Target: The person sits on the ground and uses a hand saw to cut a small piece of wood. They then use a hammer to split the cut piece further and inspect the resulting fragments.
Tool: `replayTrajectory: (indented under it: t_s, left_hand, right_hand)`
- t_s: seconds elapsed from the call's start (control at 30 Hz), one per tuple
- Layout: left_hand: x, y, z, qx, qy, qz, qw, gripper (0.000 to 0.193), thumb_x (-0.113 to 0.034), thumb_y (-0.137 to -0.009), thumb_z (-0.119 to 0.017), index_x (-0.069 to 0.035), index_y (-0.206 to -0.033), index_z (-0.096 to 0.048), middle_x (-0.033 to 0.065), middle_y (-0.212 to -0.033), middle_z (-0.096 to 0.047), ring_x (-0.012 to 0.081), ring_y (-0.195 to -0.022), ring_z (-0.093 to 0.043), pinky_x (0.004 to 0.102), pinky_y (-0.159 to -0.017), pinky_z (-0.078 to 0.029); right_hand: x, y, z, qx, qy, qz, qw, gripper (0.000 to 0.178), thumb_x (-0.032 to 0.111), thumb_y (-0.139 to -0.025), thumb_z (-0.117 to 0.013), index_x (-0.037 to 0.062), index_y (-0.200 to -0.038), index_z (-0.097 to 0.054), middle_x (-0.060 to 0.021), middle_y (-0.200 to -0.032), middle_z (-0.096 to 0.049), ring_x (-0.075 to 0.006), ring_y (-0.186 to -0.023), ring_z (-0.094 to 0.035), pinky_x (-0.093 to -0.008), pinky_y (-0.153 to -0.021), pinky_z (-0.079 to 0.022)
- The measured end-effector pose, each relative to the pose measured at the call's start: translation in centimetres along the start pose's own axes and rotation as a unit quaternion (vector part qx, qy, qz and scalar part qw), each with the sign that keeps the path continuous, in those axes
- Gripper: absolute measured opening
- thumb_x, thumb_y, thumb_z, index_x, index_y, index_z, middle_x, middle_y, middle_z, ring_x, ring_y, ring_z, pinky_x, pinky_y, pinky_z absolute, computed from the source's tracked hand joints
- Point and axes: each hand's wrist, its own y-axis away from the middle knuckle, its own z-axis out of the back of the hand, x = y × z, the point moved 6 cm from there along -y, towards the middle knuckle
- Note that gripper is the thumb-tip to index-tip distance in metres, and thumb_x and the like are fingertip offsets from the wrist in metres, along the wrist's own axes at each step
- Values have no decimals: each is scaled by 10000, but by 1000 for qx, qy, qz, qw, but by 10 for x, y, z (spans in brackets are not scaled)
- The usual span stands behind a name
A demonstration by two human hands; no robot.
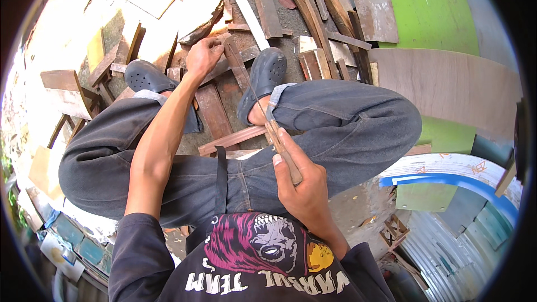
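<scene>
1. Nearest you, above your lap, your right grip (305,187) is closed around the wooden handle (286,157) of a tool.
2. From that handle a thin dark blade (257,97) points away toward your feet. You see it almost edge-on, so its exact kind cannot be told.
3. Below the blade, a pinkish batten (234,139) lies crosswise between your legs.
4. The wooden strip (238,67) is between your dark clogs (268,70), its near end close to the blade's tip; whether they touch is unclear.
5. Your left grip (201,59) has bent fingers against the strip's far end, but you cannot tell whether they clasp it.
6. The work seems under way: tool and strip are both at hand. No completed cut or trimmed face is discernible on the strip, so how much remains cannot be judged.
7. Farther out, a white strip (249,14) and long dark boards (264,3) lie on the ground, with a green panel (428,5) off to your right.
</scene>
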Motion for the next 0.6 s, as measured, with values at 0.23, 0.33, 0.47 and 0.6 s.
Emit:
replayTrajectory:
  t_s: [0.23,0.33,0.47,0.6]
  left_hand:
    - [17,-5,-8,8,-11,9,1000,423,-444,-843,-686,-152,-1143,-747,196,-1068,-726,366,-1018,-695,450,-898,-533]
    - [16,-4,-7,5,-8,5,1000,420,-445,-844,-686,-153,-1139,-746,200,-1070,-725,366,-1016,-695,454,-898,-533]
    - [6,-1,-4,6,-7,15,1000,407,-442,-845,-683,-149,-1120,-749,199,-1079,-724,357,-1021,-697,455,-899,-533]
    - [4,-4,-1,10,14,39,999,422,-460,-855,-677,-120,-1093,-753,199,-1039,-734,362,-997,-704,449,-891,-538]
  right_hand:
    - [-4,1,0,-19,-3,48,999,453,77,-925,-605,-65,-1350,-543,-322,-1025,-676,-429,-927,-698,-411,-773,-543]
    - [-5,1,-1,-9,-5,24,1000,439,60,-929,-593,-66,-1347,-550,-306,-1073,-681,-384,-979,-699,-382,-809,-542]
    - [-1,3,0,-5,-16,3,1000,415,39,-940,-577,-68,-1340,-563,-278,-1154,-689,-297,-1089,-698,-334,-883,-536]
    - [0,4,-1,-3,-13,6,1000,414,39,-938,-578,-68,-1337,-567,-275,-1155,-690,-295,-1089,-698,-333,-877,-538]
